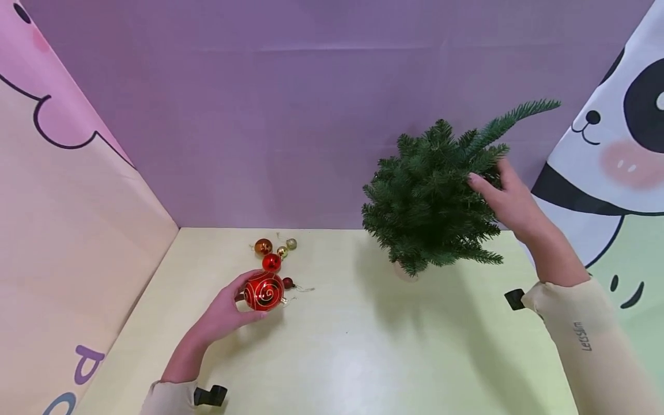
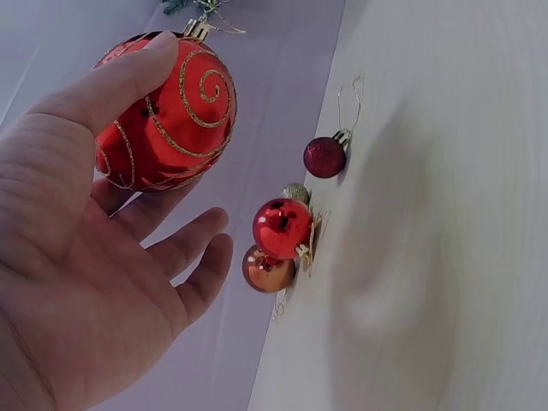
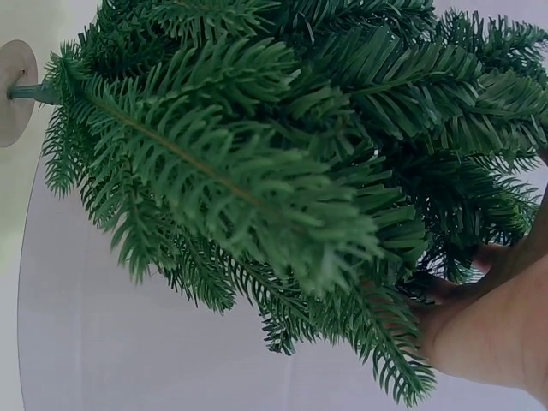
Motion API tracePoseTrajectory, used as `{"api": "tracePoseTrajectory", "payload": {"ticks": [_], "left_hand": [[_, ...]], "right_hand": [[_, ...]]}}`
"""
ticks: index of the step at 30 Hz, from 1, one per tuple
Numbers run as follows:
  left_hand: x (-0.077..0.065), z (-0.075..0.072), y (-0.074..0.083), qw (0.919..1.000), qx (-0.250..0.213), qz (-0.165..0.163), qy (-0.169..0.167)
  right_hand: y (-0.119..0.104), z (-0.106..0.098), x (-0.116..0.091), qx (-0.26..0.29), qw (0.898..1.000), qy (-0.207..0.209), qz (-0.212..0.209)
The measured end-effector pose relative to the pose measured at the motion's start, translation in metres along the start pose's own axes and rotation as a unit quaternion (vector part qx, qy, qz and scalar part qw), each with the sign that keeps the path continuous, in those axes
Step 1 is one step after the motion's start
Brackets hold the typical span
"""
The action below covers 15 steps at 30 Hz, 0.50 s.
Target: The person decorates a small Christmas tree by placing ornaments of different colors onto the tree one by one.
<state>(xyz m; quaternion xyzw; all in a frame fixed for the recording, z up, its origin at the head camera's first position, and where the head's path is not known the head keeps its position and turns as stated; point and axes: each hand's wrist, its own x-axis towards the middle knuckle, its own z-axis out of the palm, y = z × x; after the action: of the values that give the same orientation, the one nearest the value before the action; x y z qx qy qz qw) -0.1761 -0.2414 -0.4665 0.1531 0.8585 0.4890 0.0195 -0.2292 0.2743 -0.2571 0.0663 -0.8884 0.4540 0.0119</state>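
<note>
My left hand (image 1: 223, 314) holds a large red Christmas ball (image 1: 263, 291) with gold glitter swirls, thumb on one side and fingers on the other. In the left wrist view the ball (image 2: 175, 116) is off the table, its gold cap and string pointing up. At the right, my right hand (image 1: 513, 202) grips the side of a small artificial Christmas tree (image 1: 430, 196), thumb in front of the branches. Its other fingers are partly hidden among the needles. The right wrist view shows the tree's thin stem and round base (image 3: 17, 94).
Beyond the held ball lie smaller ornaments: a shiny red ball (image 1: 271, 263), an orange ball (image 1: 263, 247), a dark red ball (image 1: 287, 283) and small gold balls (image 1: 291, 244). A purple cloth wall (image 1: 270, 132) stands behind the pale table (image 1: 321, 346), with printed cloth at both sides.
</note>
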Motion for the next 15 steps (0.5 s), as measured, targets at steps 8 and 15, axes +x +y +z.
{"api": "tracePoseTrajectory", "payload": {"ticks": [8, 15], "left_hand": [[0.006, 0.007, 0.005, 0.9995, -0.022, 0.019, 0.008], [0.011, 0.015, 0.017, 0.9987, -0.031, 0.040, -0.006]], "right_hand": [[-0.001, -0.002, 0.005, 0.001, 1.000, 0.006, -0.003], [0.004, 0.001, 0.000, -0.007, 1.000, 0.003, 0.009]]}}
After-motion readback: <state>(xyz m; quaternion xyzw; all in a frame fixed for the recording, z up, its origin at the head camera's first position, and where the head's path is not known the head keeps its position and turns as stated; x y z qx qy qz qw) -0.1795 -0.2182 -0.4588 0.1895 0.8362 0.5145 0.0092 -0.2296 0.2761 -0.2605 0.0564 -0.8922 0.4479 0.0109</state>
